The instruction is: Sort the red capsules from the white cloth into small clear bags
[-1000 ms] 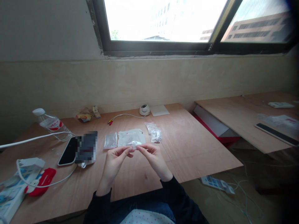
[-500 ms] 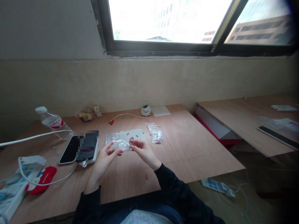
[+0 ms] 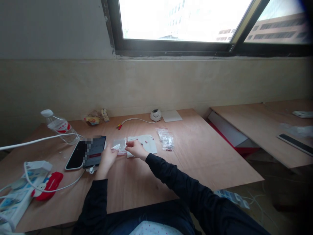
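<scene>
My left hand (image 3: 108, 159) is closed at the lower left edge of a small clear zip bag (image 3: 119, 144), thumb on top. Just right of that bag, my right hand (image 3: 137, 149) is pinched, its fingertips beside the bag's right edge. Whatever sits between those fingertips is too small to make out. Under and behind the right hand lies a white sheet (image 3: 151, 145) with several tiny dark reddish pieces (image 3: 146, 142) on it. Further right, several filled clear bags (image 3: 166, 141) overlap in a pile.
Two phones (image 3: 75, 156) with a white cable lie left of my left hand. Behind them stands a tilted water bottle (image 3: 61, 128). A power strip (image 3: 17, 197) and red case (image 3: 50, 186) are at front left. A dome camera (image 3: 156, 114) sits near the wall.
My hands have moved apart from the front of the bags. The left went to the bag's left edge, and the right moved up and left over the white sheet. The view shifted slightly.
</scene>
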`<control>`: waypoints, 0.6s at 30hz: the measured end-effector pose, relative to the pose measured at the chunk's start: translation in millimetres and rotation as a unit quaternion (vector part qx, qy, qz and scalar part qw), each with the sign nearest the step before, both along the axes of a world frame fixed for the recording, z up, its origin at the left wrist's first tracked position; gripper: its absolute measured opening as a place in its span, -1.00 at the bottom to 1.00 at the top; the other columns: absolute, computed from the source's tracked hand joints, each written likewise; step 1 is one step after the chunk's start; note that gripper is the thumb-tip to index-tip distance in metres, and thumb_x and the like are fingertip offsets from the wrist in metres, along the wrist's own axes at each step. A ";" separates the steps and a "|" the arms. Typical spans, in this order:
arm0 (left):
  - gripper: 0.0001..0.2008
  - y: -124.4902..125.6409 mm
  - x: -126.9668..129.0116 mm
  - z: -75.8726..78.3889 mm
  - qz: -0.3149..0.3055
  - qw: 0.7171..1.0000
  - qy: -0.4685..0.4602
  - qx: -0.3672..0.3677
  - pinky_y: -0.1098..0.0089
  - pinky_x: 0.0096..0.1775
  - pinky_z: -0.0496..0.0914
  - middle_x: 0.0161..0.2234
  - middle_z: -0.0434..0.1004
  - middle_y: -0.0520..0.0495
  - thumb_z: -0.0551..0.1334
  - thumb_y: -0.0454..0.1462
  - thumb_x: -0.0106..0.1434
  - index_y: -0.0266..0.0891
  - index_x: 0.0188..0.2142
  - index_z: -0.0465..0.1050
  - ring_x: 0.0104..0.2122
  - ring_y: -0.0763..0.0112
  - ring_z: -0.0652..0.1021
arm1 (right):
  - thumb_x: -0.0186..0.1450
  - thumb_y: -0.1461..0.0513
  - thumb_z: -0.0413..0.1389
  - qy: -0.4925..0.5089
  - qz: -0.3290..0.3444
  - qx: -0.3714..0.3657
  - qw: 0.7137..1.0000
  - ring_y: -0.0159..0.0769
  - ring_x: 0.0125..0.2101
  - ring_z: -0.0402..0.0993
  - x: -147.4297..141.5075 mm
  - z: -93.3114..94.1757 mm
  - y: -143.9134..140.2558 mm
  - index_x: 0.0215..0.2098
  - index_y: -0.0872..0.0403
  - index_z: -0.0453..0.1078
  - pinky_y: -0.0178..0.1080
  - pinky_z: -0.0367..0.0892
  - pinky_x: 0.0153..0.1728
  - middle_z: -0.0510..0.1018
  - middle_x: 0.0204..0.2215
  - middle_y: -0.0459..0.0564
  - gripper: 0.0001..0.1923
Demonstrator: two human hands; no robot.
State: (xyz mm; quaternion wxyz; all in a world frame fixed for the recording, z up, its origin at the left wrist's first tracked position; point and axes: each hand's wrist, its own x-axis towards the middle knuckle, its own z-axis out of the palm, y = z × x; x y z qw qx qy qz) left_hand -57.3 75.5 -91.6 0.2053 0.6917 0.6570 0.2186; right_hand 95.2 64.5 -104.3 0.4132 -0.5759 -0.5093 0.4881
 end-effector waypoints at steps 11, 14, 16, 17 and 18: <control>-0.56 -4.6 7.9 -13.5 0.018 0.995 0.096 0.006 0.26 -0.06 0.34 -0.05 0.39 -0.40 0.14 -0.33 0.12 -0.51 0.00 0.25 -0.02 0.04 0.44 | 0.02 0.41 0.06 -0.039 0.021 -0.016 0.999 -0.35 -0.51 0.39 -13.2 -14.1 1.3 -0.50 0.17 0.42 -0.38 0.25 -0.50 0.44 -0.62 -0.11 -0.88; -0.55 -6.5 9.0 -13.2 0.018 0.993 0.114 -0.002 0.25 -0.12 0.36 -0.06 0.39 -0.41 0.12 -0.30 0.16 -0.49 0.03 0.24 -0.05 0.02 0.46 | 0.03 0.40 0.04 -0.037 0.022 -0.010 0.999 -0.38 -0.53 0.36 -12.0 -10.1 -2.4 -0.56 0.16 0.37 -0.40 0.21 -0.53 0.39 -0.66 -0.14 -0.89; -0.57 -7.7 10.4 -13.3 0.014 0.992 0.127 -0.014 0.24 -0.16 0.38 -0.09 0.41 -0.39 0.10 -0.28 0.18 -0.47 0.02 0.25 -0.11 0.04 0.49 | 0.03 0.40 0.03 -0.034 0.025 -0.006 0.999 -0.40 -0.56 0.33 -11.0 -7.3 -5.6 -0.60 0.15 0.34 -0.41 0.18 -0.54 0.36 -0.68 -0.15 -0.89; -0.58 -8.5 11.1 -13.3 0.011 0.991 0.133 -0.020 0.24 -0.17 0.38 -0.11 0.42 -0.37 0.09 -0.27 0.18 -0.44 0.01 0.26 -0.13 0.06 0.50 | 0.03 0.40 0.04 -0.032 0.027 -0.003 0.999 -0.41 -0.57 0.32 -10.6 -6.3 -7.2 -0.62 0.14 0.32 -0.41 0.17 -0.55 0.34 -0.70 -0.16 -0.88; -0.59 -9.4 11.9 -13.0 0.008 0.990 0.137 -0.024 0.25 -0.18 0.38 -0.11 0.42 -0.35 0.08 -0.27 0.19 -0.42 0.01 0.26 -0.14 0.07 0.51 | 0.03 0.39 0.04 -0.031 0.029 0.000 0.999 -0.41 -0.58 0.31 -10.2 -5.4 -8.6 -0.64 0.14 0.31 -0.41 0.17 -0.55 0.32 -0.71 -0.17 -0.88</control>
